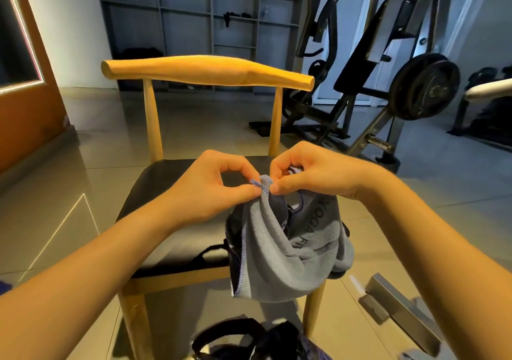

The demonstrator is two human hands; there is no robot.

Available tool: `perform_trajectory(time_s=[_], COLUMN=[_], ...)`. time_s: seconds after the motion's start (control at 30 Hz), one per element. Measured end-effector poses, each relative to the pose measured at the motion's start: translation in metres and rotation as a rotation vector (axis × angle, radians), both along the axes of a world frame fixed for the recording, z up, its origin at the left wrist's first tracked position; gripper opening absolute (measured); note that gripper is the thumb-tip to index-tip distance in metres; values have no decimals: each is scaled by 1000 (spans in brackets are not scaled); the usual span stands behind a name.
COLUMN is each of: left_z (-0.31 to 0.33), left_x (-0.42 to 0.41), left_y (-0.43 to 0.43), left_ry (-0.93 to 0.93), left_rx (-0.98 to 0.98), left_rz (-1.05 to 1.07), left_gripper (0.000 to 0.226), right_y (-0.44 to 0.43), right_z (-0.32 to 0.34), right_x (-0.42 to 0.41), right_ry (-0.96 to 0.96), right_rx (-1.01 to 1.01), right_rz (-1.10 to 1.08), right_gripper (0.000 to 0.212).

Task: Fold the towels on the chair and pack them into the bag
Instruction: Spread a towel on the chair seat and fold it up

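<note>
A grey towel with blue stitched edges and dark lettering hangs bunched above the front right of the wooden chair. My left hand pinches its top corner between thumb and forefinger. My right hand pinches the same edge right beside it, fingertips almost touching. The towel droops over the chair's black seat and past its front edge. A dark bag with black straps lies on the floor below the chair front, partly cut off by the frame's bottom.
A black strap lies on the seat near the front edge. A weight machine with plates stands behind right. A grey metal bar lies on the tiled floor at right. Grey shelves line the back wall.
</note>
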State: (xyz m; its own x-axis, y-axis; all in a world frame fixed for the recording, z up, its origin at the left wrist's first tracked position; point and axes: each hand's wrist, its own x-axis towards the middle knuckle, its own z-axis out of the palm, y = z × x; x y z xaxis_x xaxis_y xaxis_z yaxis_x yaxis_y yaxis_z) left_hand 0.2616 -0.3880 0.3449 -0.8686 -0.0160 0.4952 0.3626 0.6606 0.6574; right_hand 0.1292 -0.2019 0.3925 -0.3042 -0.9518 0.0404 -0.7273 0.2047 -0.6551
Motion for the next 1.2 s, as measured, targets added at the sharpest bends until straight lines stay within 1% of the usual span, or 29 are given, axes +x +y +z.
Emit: perform_trajectory(time_s=[0.1,0.23,0.37,0.4,0.47,0.5,0.53,0.6,0.63,0.7,0.77,0.83,0.87,0.93,1.0,1.03,1.07,1.13,1.2], left_z=[2,5,5,5,6,6,6,5,2,-2,-6,-9,-10,-13,-16,-17,-19,-23,-24], left_x=[1,3,4,4,2,1,-1,-3,-4,-6,-8,-11,-13,-16,-18,-19,-19,-19,-18], left_y=[-2,-2,-1,-3,-10,-17,-24,-41,-49,-61,-68,-71,-72,-73,-75,-77,-78,-80,-81], left_ry=[-5,-38,-24,3,79,112,127,103,80,38,2,-24,-30,-37,-41,-47,-55,-71,-64], left_rx=[-7,-13,-48,-54,-26,13,73,233,309,427,542,658,704,764,816,842,858,848,793], left_rz=[-7,-45,-10,19,100,157,221,337,382,448,473,452,436,420,425,427,427,435,474], left_gripper=[3,6,6,6,8,10,14,17,16,16,13,11,10,8,8,8,8,8,8], right_y=[-1,-3,-5,-4,-2,1,4,11,15,20,21,22,23,28,38,42,45,47,48], right_z=[1,1,0,0,0,-1,-4,-8,-10,-15,-20,-23,-23,-26,-30,-31,-33,-35,-34], right_x=[1,5,5,4,-4,-11,-20,-39,-47,-53,-55,-53,-51,-56,-60,-62,-63,-66,-70], right_ry=[-12,-49,-48,-22,26,1,-69,-252,-286,-260,-248,-299,-345,-478,-581,-597,-600,-578,-483], right_rx=[25,50,13,-15,-120,-195,-273,-413,-450,-466,-491,-504,-502,-492,-452,-412,-382,-336,-273], right_rz=[16,39,1,-46,-212,-329,-462,-706,-790,-854,-849,-850,-849,-792,-612,-536,-504,-531,-562], right_gripper=[18,29,33,34,37,42,48,49,47,47,53,65,60,45,31,25,20,15,15])
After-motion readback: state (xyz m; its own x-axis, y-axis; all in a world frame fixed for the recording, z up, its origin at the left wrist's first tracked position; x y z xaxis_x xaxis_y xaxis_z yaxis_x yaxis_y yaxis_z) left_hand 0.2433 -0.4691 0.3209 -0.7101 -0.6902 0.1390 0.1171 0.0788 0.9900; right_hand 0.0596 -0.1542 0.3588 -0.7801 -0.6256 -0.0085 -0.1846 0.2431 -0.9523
